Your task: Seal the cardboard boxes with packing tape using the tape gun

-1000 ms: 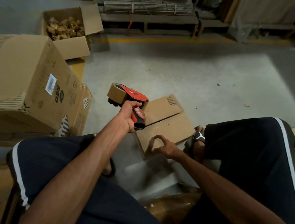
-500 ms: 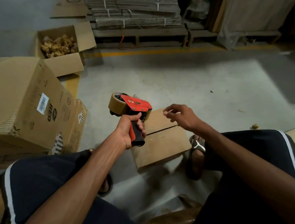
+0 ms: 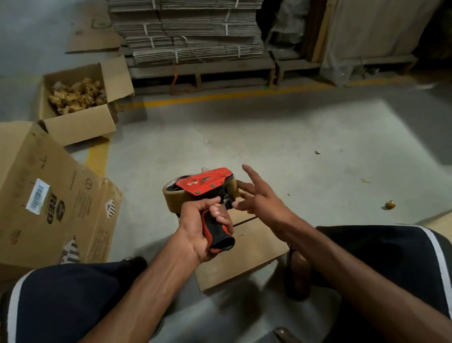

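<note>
Up comes the right hand from 1 second ago, when it rested low on the flat cardboard piece on the floor; now it sits right at the front end of the tape gun, fingers spread, with thumb and a fingertip closing near the tape end, though whether they actually pinch tape I cannot tell. Left hand has lifted the gun too, fingers wrapped tight round the black and red handle, brown roll pointing left. Looks like he's freeing the tape's loose end. Best way: hold the gun steady, peel the end squarely over the front roller, keep clear of the cutter. No box is under the gun; the big labelled box lies tipped by the floor's left edge, well apart.
</note>
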`<action>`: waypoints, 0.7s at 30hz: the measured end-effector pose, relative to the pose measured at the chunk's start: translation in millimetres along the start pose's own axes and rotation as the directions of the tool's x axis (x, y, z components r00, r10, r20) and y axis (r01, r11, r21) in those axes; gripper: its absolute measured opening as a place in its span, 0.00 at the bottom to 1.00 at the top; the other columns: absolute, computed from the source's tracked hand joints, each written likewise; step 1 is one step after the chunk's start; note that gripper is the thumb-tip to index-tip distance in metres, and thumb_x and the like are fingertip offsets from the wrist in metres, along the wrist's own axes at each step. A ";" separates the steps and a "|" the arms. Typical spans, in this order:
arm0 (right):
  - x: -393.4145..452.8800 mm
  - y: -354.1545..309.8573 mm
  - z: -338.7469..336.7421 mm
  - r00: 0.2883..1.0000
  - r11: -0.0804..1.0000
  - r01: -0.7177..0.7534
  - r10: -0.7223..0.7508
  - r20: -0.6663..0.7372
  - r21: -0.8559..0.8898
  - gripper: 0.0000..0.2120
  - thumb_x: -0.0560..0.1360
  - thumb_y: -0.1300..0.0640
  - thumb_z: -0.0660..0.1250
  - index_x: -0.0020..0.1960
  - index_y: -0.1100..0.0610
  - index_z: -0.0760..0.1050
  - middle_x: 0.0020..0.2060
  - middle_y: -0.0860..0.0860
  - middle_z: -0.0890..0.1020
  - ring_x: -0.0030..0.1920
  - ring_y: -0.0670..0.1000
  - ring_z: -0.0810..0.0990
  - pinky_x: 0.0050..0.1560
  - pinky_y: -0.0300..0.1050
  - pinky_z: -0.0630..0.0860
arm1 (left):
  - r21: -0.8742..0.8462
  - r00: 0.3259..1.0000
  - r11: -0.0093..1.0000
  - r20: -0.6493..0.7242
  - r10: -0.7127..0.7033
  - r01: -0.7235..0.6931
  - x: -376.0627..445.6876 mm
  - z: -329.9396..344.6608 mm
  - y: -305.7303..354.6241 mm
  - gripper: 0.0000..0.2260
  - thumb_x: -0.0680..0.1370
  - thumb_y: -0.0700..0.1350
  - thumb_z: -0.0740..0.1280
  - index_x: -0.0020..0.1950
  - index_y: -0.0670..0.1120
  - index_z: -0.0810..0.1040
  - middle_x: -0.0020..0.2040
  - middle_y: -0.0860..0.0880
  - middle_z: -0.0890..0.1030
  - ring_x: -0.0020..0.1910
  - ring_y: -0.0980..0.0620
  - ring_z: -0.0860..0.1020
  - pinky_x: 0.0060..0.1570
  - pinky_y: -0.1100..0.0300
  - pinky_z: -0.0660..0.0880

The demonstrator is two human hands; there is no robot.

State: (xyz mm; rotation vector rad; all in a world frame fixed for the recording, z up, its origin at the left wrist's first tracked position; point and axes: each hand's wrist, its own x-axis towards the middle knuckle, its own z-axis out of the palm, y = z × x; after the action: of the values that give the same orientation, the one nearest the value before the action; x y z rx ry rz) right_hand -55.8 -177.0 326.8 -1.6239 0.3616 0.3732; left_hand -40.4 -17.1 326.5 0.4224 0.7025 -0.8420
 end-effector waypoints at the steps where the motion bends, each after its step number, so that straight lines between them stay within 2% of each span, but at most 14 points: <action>1: 0.2 -0.2 -1.2 1.000 1.000 -0.001 0.001 -0.012 0.013 0.42 0.78 0.69 0.68 0.83 0.42 0.54 0.71 0.46 0.75 0.69 0.49 0.73 0.65 0.48 0.66 | -0.008 1.000 1.000 -0.010 0.000 0.000 1.0 1.1 0.6 0.11 0.75 0.38 0.63 0.32 0.43 0.69 0.25 0.52 0.68 0.21 0.56 0.67 0.21 0.66 0.69; 4: 0.8 -0.8 -5.2 0.988 0.999 0.021 -0.013 -0.152 0.046 0.32 0.80 0.59 0.70 0.79 0.44 0.63 0.56 0.42 0.82 0.59 0.44 0.79 0.62 0.47 0.69 | -0.024 0.999 1.000 -0.043 0.001 -0.002 5.1 2.1 5.3 0.10 0.74 0.37 0.62 0.34 0.44 0.68 0.24 0.52 0.67 0.20 0.56 0.66 0.20 0.64 0.68; 7: 2.8 2.9 -13.0 0.956 0.995 0.007 0.023 -0.292 0.101 0.17 0.83 0.51 0.66 0.70 0.49 0.73 0.49 0.49 0.87 0.54 0.48 0.83 0.48 0.42 0.73 | -0.006 0.998 1.000 -0.069 0.008 -0.008 8.8 -0.4 10.1 0.09 0.74 0.37 0.62 0.34 0.45 0.67 0.24 0.51 0.66 0.20 0.55 0.65 0.20 0.64 0.68; 10: 4.6 4.3 -19.5 0.946 0.994 -0.039 0.070 -0.316 0.104 0.11 0.84 0.50 0.64 0.62 0.53 0.78 0.44 0.53 0.87 0.47 0.48 0.84 0.40 0.39 0.72 | 0.051 0.997 0.998 -0.078 0.024 -0.020 9.1 -1.1 13.5 0.10 0.73 0.37 0.62 0.34 0.45 0.66 0.24 0.52 0.65 0.20 0.56 0.64 0.20 0.65 0.68; 12: 5.1 6.5 -18.8 0.952 0.995 -0.058 0.080 -0.297 0.081 0.11 0.84 0.50 0.64 0.56 0.56 0.81 0.40 0.54 0.86 0.42 0.49 0.84 0.39 0.39 0.73 | 0.131 0.997 0.991 -0.076 0.020 -0.010 7.7 -0.9 14.6 0.09 0.73 0.38 0.63 0.34 0.46 0.66 0.24 0.53 0.65 0.21 0.57 0.64 0.20 0.65 0.67; 14: 5.9 10.1 -15.6 0.953 0.997 -0.060 0.072 -0.293 0.050 0.13 0.84 0.50 0.64 0.49 0.57 0.82 0.36 0.54 0.83 0.39 0.52 0.82 0.40 0.44 0.72 | 0.219 0.999 0.976 -0.053 0.012 0.000 5.5 0.9 14.2 0.09 0.72 0.39 0.64 0.34 0.46 0.66 0.25 0.54 0.64 0.21 0.57 0.63 0.20 0.65 0.65; 16: 7.3 14.1 -13.4 0.935 0.998 -0.064 0.065 -0.349 0.014 0.14 0.83 0.49 0.65 0.43 0.56 0.80 0.36 0.51 0.80 0.39 0.53 0.79 0.37 0.44 0.71 | 0.298 1.000 0.955 -0.028 0.012 -0.003 2.5 4.6 11.2 0.08 0.72 0.39 0.64 0.34 0.46 0.67 0.25 0.54 0.64 0.21 0.57 0.63 0.20 0.65 0.64; 19: 9.2 15.6 -17.0 0.897 0.990 -0.140 0.120 -0.426 -0.015 0.16 0.83 0.46 0.64 0.47 0.57 0.80 0.41 0.52 0.78 0.37 0.53 0.75 0.37 0.46 0.70 | 0.404 0.999 0.915 -0.013 0.031 -0.023 -1.1 8.1 5.3 0.09 0.73 0.40 0.63 0.34 0.46 0.68 0.25 0.54 0.63 0.20 0.58 0.62 0.21 0.66 0.61; 21: 8.2 13.2 -20.2 0.893 0.968 -0.251 0.232 -0.386 0.002 0.22 0.83 0.39 0.61 0.53 0.58 0.79 0.44 0.53 0.78 0.37 0.54 0.75 0.39 0.48 0.71 | 0.459 0.999 0.888 -0.017 0.039 -0.027 -3.0 7.9 3.6 0.10 0.74 0.40 0.62 0.33 0.46 0.67 0.26 0.53 0.63 0.20 0.57 0.61 0.21 0.65 0.61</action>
State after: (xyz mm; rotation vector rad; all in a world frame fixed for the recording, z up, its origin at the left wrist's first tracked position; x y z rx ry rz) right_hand -53.8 -198.3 313.0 -1.7023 0.8659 0.2477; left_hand -35.9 -18.0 334.4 0.8715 0.5120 -0.9722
